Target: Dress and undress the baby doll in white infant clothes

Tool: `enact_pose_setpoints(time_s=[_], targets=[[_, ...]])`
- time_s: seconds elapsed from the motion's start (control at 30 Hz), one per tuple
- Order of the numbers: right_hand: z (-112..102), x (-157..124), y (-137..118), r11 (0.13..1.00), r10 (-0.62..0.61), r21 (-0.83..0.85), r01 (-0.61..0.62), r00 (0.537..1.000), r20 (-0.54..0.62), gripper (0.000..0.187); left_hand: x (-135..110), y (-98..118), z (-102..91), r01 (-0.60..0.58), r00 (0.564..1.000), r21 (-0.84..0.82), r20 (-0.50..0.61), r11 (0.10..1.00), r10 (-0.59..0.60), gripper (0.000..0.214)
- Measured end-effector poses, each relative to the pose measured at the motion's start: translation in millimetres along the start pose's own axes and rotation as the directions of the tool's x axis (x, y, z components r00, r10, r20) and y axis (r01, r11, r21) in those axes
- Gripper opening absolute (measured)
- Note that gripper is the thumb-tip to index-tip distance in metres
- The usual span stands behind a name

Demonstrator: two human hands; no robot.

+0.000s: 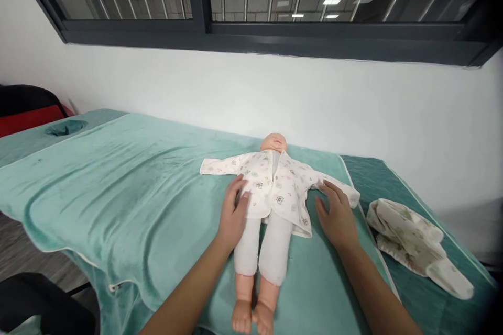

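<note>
A baby doll [274, 142] lies on its back on a green blanket [157, 193], head toward the wall and bare feet toward me. It wears a white patterned baby jacket [288, 183], whose two sleeves spread out to the sides and whose front edges meet loosely, with a gap at the neck. White cloth covers the legs. My left hand [233, 212] rests at the jacket's left edge, thumb and fingers apart. Beside the sleeve on the right is my right hand [337, 214], its fingers spread and holding nothing.
A folded patterned baby garment [416, 243] lies at the right on a darker green cover [373, 178]. A white wall [236, 94] and a dark-framed window [275, 42] stand behind the bed. A red and black object [31, 110] is at the far left, a black one [43, 303] at the lower left.
</note>
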State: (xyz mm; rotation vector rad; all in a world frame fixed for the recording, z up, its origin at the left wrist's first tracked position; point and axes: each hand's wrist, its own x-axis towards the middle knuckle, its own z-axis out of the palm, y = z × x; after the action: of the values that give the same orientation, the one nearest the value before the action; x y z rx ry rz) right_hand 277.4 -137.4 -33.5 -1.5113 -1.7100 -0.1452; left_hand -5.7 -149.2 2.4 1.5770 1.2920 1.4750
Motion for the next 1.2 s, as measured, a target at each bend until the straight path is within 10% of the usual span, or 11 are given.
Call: enact_pose_setpoints(time_s=[0.4,0.57,0.8,1.2], targets=[[45,73,-53,0.909,0.284,0.295,-0.294,0.956,0.079,0.059,12,-12,-1.5,0.227,0.972,-0.190,-0.022,0.955,-0.235,0.037],[56,102,-74,0.893,0.122,0.385,-0.234,0.948,0.293,0.049,20,-20,-1.0,0.246,0.964,-0.218,-0.044,0.945,-0.261,0.035],[40,83,-84,0.832,0.081,0.470,-0.295,0.903,0.422,0.057,24,-23,1.2,0.276,0.948,-0.307,-0.068,0.911,-0.310,0.030],[29,29,-93,0.815,-0.021,0.561,-0.147,0.959,0.282,0.049,21,-22,-0.9,0.254,0.948,-0.346,-0.096,0.903,-0.303,0.021]])
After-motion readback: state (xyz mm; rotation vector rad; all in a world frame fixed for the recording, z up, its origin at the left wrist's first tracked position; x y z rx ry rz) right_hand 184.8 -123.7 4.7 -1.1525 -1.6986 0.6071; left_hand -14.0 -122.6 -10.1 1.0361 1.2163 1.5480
